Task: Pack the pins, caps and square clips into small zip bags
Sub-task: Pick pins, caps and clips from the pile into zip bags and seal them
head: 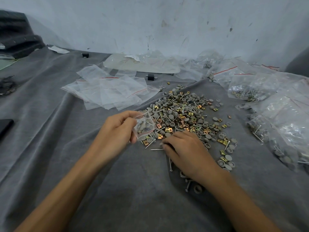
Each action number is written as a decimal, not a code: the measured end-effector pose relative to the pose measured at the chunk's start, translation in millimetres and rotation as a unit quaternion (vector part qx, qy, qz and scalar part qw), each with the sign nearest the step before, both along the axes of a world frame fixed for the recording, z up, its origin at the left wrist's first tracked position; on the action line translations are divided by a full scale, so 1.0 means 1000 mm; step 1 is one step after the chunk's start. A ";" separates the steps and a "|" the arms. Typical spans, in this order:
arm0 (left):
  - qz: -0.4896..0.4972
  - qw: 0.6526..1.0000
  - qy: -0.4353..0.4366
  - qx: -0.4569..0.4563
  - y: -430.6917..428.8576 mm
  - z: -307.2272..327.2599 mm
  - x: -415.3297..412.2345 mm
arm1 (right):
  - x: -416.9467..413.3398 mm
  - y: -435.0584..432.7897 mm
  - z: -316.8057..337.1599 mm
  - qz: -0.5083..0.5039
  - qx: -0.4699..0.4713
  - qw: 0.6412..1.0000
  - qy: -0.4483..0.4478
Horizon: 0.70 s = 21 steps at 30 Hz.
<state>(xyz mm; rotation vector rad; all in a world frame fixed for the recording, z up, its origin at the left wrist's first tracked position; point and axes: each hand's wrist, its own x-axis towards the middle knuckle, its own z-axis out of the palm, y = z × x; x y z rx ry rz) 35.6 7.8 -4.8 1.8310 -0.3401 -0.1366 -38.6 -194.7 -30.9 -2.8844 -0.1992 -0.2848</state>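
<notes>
A loose pile [184, 113] of grey round caps, gold square clips and thin metal pins lies on the grey cloth. My left hand [117, 129] holds a small clear zip bag [144, 125] with a red seal line, partly filled with caps and a pin, just left of the pile. My right hand [185, 151] lies palm down at the pile's near edge, its fingertips pinching a grey cap [161, 144]. One pin [156, 149] lies just left of those fingertips, and a longer pin [170, 164] sticks out under the hand.
Several empty zip bags [108, 89] lie spread at the back left. Filled bags [267, 101] are heaped along the right side. A small black block [150, 77] stands behind the pile, a dark flat object [5, 128] sits at the left edge. A marked white wall rises behind.
</notes>
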 end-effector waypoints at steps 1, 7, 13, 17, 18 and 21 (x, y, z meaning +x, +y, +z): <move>-0.002 1.000 -0.002 0.004 0.000 -0.001 0.000 | 0.001 -0.001 -0.001 -0.009 0.002 1.000 -0.004; -0.017 1.000 -0.010 0.003 0.002 -0.002 0.001 | 0.003 -0.017 0.008 -0.131 0.023 0.988 -0.076; -0.014 1.000 -0.007 0.005 0.001 -0.002 0.002 | -0.002 -0.004 0.006 -0.062 0.047 0.996 -0.037; -0.012 1.000 -0.006 0.001 0.002 -0.002 0.002 | -0.004 0.006 0.003 -0.005 -0.005 1.000 0.031; -0.013 1.000 -0.008 0.001 0.001 -0.002 0.001 | -0.004 0.007 0.003 0.001 -0.005 1.000 0.030; -0.011 1.000 -0.013 0.004 0.001 -0.002 0.001 | -0.005 0.008 0.003 0.007 -0.005 1.000 0.017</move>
